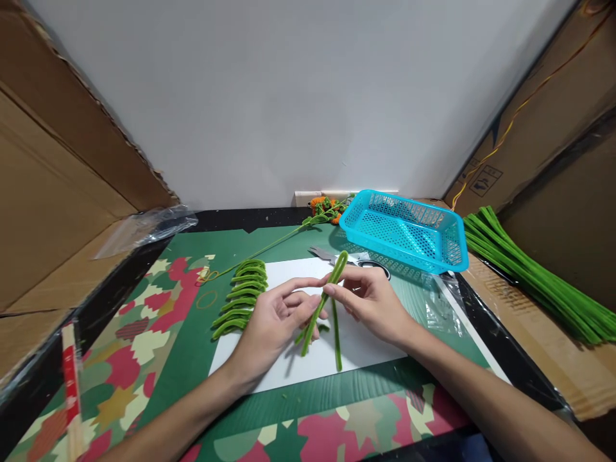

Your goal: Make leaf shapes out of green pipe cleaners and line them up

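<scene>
Head view, hands at work over a white sheet [366, 350] lying on a green mat [192, 359] patterned with red and cream leaves.

Centre of the frame: a green pipe cleaner [323, 307], bent double into a narrow loop, is held upright and slightly tilted above the sheet, its rounded bend at the top and its two free ends pointing down toward the lower centre. The left hand [276, 324] pinches the left strand between thumb and fingertips, the remaining fingers loosely curled. The right hand [373, 305] grasps the same loop just below the bend, thumb and forefinger closed on it. The two hands lie just beside each other, fingertips nearly touching.

Left of centre: a row of finished bent green pieces [240, 296] lies along the left edge of the sheet, near the left hand.

Upper centre: scissors [337, 256] rest at the far edge of the sheet, partly hidden behind the loop. Beyond them an orange and green flower with a long stem [325, 208] lies by the wall.

Upper right: a blue perforated basket [407, 228] stands tilted, and further right a bundle of straight green pipe cleaners [529, 273] lies on cardboard.
</scene>
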`<act>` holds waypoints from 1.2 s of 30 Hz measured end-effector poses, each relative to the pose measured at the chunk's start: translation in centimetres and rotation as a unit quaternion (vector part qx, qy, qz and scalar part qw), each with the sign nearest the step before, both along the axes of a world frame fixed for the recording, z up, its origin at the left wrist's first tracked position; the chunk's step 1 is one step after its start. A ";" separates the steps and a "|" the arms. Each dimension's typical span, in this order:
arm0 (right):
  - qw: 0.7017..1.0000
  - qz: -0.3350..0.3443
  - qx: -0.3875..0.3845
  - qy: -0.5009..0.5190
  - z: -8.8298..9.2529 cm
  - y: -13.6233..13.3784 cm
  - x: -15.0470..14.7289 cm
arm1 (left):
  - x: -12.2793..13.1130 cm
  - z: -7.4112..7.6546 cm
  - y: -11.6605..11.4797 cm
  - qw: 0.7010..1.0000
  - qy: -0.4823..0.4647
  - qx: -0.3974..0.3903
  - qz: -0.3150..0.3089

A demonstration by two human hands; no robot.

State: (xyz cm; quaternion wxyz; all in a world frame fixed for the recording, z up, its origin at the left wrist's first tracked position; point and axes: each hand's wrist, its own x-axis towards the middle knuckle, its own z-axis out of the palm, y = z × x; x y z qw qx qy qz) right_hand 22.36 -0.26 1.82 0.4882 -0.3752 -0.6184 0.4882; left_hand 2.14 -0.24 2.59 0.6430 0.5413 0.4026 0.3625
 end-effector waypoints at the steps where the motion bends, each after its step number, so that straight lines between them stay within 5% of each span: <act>1: 0.999 -0.015 0.024 -0.024 0.2 -0.1 0.0 | 0.1 0.1 0.0 1.000 -0.007 -0.009 -0.008; 12: 0.998 0.034 -0.043 0.006 -0.1 0.2 0.2 | 0.3 0.2 -0.3 0.996 -0.013 -0.066 -0.050; 26: 0.995 0.011 -0.061 0.076 -0.1 0.3 0.0 | 0.1 -0.2 -0.3 0.989 -0.015 -0.090 -0.118; 30: 0.984 0.037 -0.135 0.112 0.1 0.3 0.3 | 0.0 -0.1 0.0 0.996 0.005 -0.050 -0.070; 36: 0.959 0.169 -0.223 0.050 0.9 -0.5 0.4 | -0.1 0.5 0.2 0.999 -0.027 -0.038 -0.006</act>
